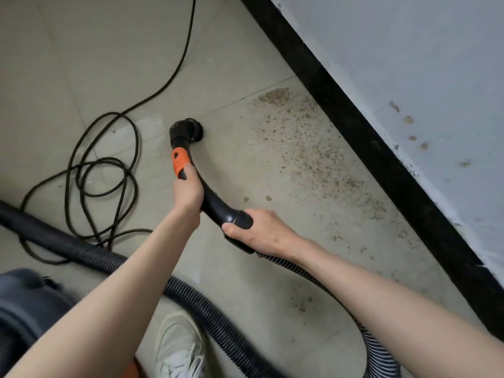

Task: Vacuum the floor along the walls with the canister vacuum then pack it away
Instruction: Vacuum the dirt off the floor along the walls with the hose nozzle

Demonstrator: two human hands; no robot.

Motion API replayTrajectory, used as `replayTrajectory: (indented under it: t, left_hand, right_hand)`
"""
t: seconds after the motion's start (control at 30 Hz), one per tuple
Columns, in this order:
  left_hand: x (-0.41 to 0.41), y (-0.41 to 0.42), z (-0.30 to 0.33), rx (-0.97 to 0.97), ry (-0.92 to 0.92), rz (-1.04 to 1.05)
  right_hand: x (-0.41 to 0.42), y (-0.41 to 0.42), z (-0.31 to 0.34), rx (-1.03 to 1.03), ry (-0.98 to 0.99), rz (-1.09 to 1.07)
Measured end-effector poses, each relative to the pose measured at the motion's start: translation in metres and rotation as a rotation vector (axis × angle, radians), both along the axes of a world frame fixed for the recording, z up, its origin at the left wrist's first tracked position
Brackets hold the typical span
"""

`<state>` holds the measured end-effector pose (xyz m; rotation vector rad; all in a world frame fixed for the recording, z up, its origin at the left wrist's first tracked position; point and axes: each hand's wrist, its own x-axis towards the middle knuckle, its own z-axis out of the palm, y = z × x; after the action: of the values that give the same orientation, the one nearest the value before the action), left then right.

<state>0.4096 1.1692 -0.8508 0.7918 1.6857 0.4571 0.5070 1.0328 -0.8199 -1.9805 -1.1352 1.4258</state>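
Black curved vacuum handle (pixel 211 197) held in both hands over a dusty tiled floor (pixel 81 64).

Left hand (pixel 188 190) wraps its fingers round the upper part of the handle just below the orange collar (pixel 179 163), and the right hand (pixel 259 230) closes its grip round the lower end, where the ribbed hose (pixel 223 320) joins. At the handle's far tip a small round black nozzle (pixel 188 130) sits low at the floor, well apart from the black skirting (pixel 362 137) that runs under the pale wall (pixel 409 64). Brown grit (pixel 305 143) lies scattered between nozzle and skirting. Beside the nozzle, a black power cord (pixel 103 170) lies in loose loops. The hose curves across the floor past a white shoe (pixel 177 347); the dark canister (pixel 24 304) sits at the lower left corner.
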Motion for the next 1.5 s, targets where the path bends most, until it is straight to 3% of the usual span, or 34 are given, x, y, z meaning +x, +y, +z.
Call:
replayTrajectory:
  t: [0.27,0.6,0.97,1.27,1.5]
  left_hand:
    - [-0.002,-0.025,0.013,0.022,0.054,-0.041]
    - [0.001,-0.091,0.015,-0.025,-0.009,-0.107]
    - [0.002,-0.142,0.021,-0.175,-0.173,-0.152]
    - [0.007,-0.174,0.029,-0.154,-0.324,-0.296]
    - [0.025,-0.207,0.024,-0.178,-0.295,-0.395]
  right_hand:
    - [-0.007,-0.027,-0.008,0.039,0.113,-0.077]
    - [-0.003,-0.099,-0.004,0.004,0.19,-0.131]
    - [-0.011,-0.122,0.017,0.047,-0.352,0.087]
    - [0.007,-0.164,0.031,-0.008,-0.163,-0.054]
    - [0.015,-0.207,0.025,-0.025,-0.206,-0.127]
